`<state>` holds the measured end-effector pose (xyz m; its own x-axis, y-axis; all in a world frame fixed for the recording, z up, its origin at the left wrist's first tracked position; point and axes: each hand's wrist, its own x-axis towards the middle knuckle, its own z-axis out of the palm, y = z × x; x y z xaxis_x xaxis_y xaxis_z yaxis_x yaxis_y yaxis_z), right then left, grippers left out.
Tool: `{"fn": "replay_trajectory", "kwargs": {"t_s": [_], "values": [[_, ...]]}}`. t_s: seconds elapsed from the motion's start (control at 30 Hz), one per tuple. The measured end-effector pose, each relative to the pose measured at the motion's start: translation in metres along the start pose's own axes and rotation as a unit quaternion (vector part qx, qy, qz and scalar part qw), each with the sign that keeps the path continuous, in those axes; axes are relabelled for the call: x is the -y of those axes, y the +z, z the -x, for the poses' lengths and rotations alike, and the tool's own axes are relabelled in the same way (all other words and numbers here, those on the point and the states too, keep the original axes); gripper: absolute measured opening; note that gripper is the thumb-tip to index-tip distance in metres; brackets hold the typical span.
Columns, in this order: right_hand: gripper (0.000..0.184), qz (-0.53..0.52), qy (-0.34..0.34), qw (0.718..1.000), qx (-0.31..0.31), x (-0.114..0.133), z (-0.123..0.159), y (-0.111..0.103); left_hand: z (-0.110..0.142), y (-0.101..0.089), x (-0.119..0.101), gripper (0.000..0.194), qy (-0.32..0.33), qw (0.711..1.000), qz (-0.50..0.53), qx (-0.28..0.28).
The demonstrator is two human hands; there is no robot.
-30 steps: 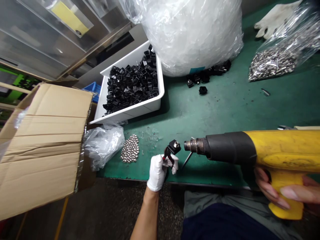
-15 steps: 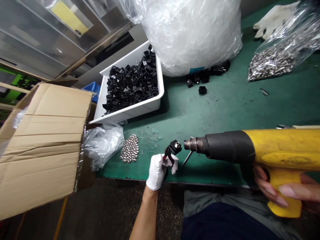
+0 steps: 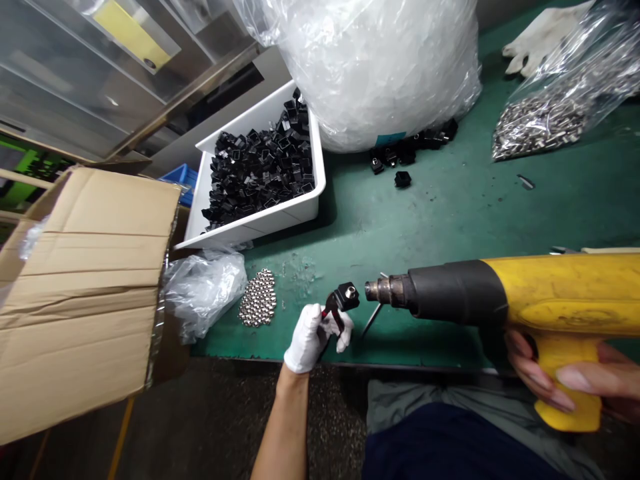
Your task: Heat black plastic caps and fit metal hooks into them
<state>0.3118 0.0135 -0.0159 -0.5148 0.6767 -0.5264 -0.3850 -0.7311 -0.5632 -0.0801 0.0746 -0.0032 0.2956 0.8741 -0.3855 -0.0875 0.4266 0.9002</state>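
Green and flat, the worktable [image 3: 450, 220] stretches before us, with a creased brown cardboard box [image 3: 85, 287] off its left end. Near the far side we see a bulging clear plastic bag with whitish contents [image 3: 380, 73], just beside a white plastic bin [image 3: 280, 217] heaped with small black parts. Our bare right hand [image 3: 600, 380] is wrapped around the grip of a yellow heat gun with a black barrel [image 3: 540, 290], held level, its metal nozzle pointing left. Below the bin lies a crumpled clear plastic bag [image 3: 205, 290]. Our white-gloved left hand [image 3: 306, 340] is closed on dark plier-like tool with a touch of red [image 3: 330, 308], whose far end meets a blocky black part with a silvery round fitting [image 3: 347, 296]; that part sits just off the nozzle, not touching it. Between the crumpled bag and our glove rests a patch of small silvery metal pieces [image 3: 259, 298].
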Motion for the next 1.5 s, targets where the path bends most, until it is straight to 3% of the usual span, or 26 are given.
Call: {"fn": "replay_trajectory", "kwargs": {"t_s": [0.47,1.2,1.5], "values": [[0.047,0.014,0.013,1.000,-0.012,0.003,0.001,0.002,-0.001,-0.014,0.000,0.081,-0.043,0.998,0.007,0.054],[0.045,-0.002,0.008,0.999,-0.036,0.004,0.005,0.010,-0.004,-0.013,-0.004,0.080,-0.068,0.996,0.012,0.049],[0.043,0.003,0.003,1.000,0.023,0.003,0.002,0.001,-0.005,-0.013,-0.008,0.073,-0.090,0.995,-0.001,0.052]]}}
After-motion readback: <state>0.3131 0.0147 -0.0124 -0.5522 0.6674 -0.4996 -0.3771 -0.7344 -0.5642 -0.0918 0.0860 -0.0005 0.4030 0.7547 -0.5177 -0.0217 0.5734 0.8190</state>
